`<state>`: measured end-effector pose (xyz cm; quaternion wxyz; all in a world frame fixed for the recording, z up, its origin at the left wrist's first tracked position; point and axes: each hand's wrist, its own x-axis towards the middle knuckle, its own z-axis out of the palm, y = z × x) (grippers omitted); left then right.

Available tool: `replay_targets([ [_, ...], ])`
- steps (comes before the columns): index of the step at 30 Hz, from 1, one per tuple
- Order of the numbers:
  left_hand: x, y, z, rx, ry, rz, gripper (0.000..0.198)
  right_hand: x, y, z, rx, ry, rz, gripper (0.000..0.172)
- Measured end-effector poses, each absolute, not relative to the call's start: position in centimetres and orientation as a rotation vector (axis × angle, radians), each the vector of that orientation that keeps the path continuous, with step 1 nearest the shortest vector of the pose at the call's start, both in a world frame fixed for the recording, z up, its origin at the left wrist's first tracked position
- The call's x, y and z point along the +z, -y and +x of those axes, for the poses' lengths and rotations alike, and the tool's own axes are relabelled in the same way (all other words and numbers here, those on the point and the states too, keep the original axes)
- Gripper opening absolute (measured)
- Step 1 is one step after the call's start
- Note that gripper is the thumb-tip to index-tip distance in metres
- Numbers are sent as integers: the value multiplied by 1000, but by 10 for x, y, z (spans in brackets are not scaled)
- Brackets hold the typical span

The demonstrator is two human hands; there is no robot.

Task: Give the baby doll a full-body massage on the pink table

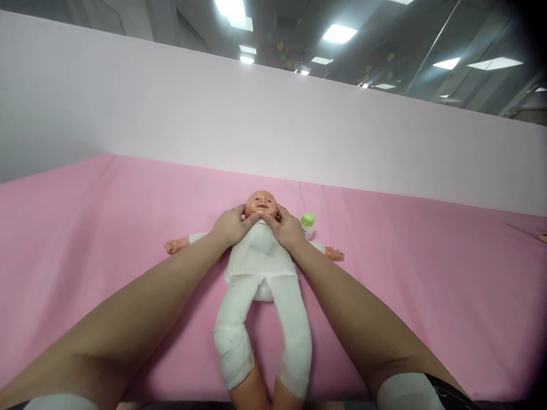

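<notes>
A baby doll (262, 250) with a white cloth body lies on its back, arms spread out and legs toward me. Its hard plastic head (261, 200) is cupped from both sides. My left hand (234, 225) wraps the head's left side, its thumb at the chin and its fingers partly hidden behind. On the other side my right hand (287, 228) mirrors it, thumb also at the chin. The two thumb tips nearly meet below the doll's mouth. A small clear bottle with a green cap (307, 223) stands just beyond my right hand, its lower part partly hidden.
The doll lies on a pink padded surface (141, 228) that spreads to both sides. A pale wall (273, 125) rises behind it, with a glass or mirror panel (290, 34) above showing ceiling lights. Something small and skin-toned (542, 237) shows at the far right edge.
</notes>
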<state>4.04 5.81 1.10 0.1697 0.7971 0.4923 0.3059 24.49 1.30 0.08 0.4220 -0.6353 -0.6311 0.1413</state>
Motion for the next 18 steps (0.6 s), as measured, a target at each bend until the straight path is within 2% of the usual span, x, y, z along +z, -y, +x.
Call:
replay_targets([
  [3, 10, -60, 39, 864, -1408, 2253, 65, -2, -16, 247, 371, 1561, -1614, 64],
  [8, 8, -67, 38, 877, -1362, 2225, 59, -7, -21, 250, 351, 1539, -1568, 54],
  [18, 9, -62, 39, 852, -1406, 2214, 68, -4, -16, 249, 361, 1556, -1541, 49],
])
